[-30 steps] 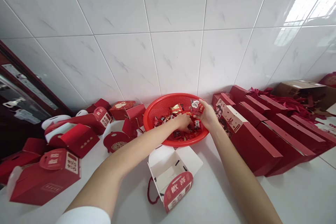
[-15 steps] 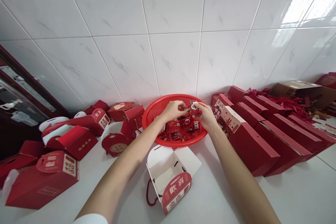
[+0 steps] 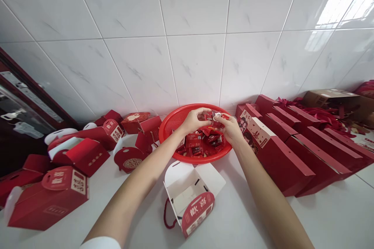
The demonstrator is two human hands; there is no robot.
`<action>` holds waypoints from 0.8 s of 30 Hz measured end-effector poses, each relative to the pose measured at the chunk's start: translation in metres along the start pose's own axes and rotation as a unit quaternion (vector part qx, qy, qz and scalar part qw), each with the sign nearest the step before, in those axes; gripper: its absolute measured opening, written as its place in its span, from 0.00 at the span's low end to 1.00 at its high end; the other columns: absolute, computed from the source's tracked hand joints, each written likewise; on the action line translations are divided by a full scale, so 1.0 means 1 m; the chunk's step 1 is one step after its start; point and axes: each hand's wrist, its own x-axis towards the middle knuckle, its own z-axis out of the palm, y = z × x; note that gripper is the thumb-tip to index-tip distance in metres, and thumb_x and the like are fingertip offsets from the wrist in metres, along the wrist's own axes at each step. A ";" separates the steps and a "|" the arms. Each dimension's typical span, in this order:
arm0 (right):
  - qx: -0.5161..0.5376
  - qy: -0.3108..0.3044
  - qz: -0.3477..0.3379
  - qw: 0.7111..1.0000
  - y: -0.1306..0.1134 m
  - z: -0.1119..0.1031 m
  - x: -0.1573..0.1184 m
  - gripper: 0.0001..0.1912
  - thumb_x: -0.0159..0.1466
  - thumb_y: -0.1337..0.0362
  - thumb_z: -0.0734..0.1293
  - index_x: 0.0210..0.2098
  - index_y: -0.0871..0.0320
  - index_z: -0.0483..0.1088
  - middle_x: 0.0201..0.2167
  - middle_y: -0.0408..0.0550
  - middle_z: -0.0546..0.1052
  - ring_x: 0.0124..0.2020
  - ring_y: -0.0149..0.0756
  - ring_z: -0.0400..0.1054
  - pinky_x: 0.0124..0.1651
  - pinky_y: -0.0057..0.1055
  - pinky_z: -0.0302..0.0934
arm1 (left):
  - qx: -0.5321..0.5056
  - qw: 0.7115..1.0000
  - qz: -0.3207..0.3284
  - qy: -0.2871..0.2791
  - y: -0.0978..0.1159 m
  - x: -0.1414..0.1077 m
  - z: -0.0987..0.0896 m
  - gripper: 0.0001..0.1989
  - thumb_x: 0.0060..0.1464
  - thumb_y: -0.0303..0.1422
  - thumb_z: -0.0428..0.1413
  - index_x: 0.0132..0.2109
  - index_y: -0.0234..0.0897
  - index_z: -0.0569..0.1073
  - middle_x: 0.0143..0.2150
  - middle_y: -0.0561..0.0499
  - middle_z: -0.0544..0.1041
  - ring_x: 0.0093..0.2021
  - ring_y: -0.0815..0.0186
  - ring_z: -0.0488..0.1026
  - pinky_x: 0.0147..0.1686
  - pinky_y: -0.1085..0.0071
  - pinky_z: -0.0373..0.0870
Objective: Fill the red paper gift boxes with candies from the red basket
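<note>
Over the red plastic basket (image 3: 167, 123), my left hand (image 3: 194, 121) and my right hand (image 3: 233, 129) come close together. Their fingers are closed around small red wrapped candies (image 3: 214, 117) with white lettering; how many is hidden by the fingers. More red wrapped candies (image 3: 194, 140) lie loose in the basket beneath. Just in front of the basket, between my forearms, an open red gift box (image 3: 197, 211) shows its white inside, with its flaps spread and a dark red cord handle at its left.
Several red gift boxes (image 3: 48, 206) stand to the left, some with open lids. Rows of tall red boxes (image 3: 288, 163) fill the right, with red ribbon (image 3: 317, 118) and a cardboard box (image 3: 330, 95) behind. A tiled wall (image 3: 195, 66) rises behind the basket.
Both hands have lifted slightly and drawn closer together, with the candies now held between their fingertips. The open box stays in place.
</note>
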 end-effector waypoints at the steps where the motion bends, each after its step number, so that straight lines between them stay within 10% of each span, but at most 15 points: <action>1: 0.006 0.014 -0.011 1.000 0.000 -0.001 0.001 0.18 0.40 0.62 0.78 0.29 0.57 0.73 0.25 0.41 0.77 0.26 0.32 0.70 0.23 0.26 0.64 | 0.021 1.000 -0.001 -0.010 -0.001 0.001 0.001 0.26 0.50 0.30 0.62 0.57 0.32 0.70 0.49 0.43 0.80 0.45 0.62 0.79 0.46 0.66 0.76; 12: 0.034 0.071 -0.045 0.996 -0.001 -0.004 0.005 0.15 0.41 0.63 0.75 0.23 0.55 0.65 0.20 0.35 0.72 0.21 0.28 0.64 0.20 0.24 0.57 | 0.276 0.924 -0.010 -0.264 -0.010 -0.002 0.035 0.09 0.48 0.28 0.62 0.40 0.37 0.79 0.39 0.47 0.82 0.41 0.54 0.79 0.43 0.65 0.74; 24: 0.016 0.074 -0.046 0.996 -0.001 -0.003 0.005 0.15 0.40 0.61 0.74 0.22 0.54 0.66 0.20 0.37 0.71 0.22 0.29 0.63 0.22 0.26 0.57 | 0.404 0.860 -0.024 -0.310 -0.005 0.015 0.069 0.13 0.55 0.34 0.57 0.47 0.37 0.77 0.50 0.42 0.81 0.48 0.51 0.78 0.47 0.61 0.72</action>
